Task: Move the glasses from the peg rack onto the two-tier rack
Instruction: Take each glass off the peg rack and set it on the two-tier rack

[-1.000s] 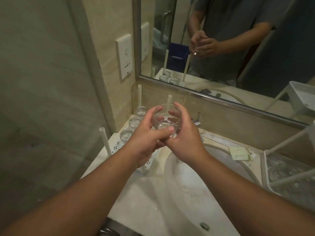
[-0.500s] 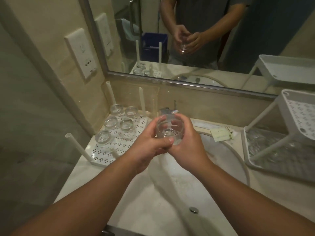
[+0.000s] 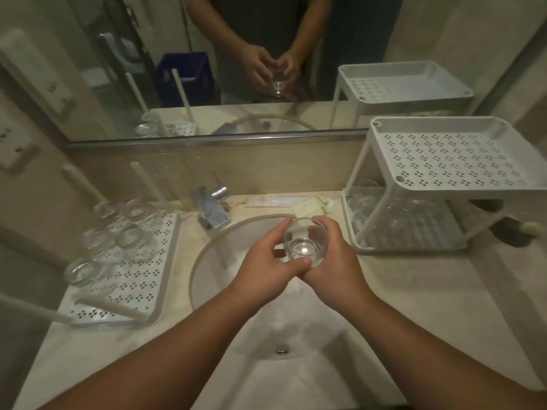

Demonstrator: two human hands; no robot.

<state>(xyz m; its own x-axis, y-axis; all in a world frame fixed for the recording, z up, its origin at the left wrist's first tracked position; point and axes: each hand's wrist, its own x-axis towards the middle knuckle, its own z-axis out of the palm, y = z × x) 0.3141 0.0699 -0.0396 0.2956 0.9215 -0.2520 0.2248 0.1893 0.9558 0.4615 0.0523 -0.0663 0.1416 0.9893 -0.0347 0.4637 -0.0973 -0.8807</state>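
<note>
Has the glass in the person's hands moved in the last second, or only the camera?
Yes. The glass was over the peg rack and has shifted right over the sink, nearer the two-tier rack.

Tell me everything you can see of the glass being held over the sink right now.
The glass is a clear, rounded tumbler with a thick base that catches a bright glint. It looks empty and stands upright, mouth up. It is held above the sink basin, between the peg rack and the two-tier rack. The left hand and right hand both grip its sides, touching each other below it.
</note>
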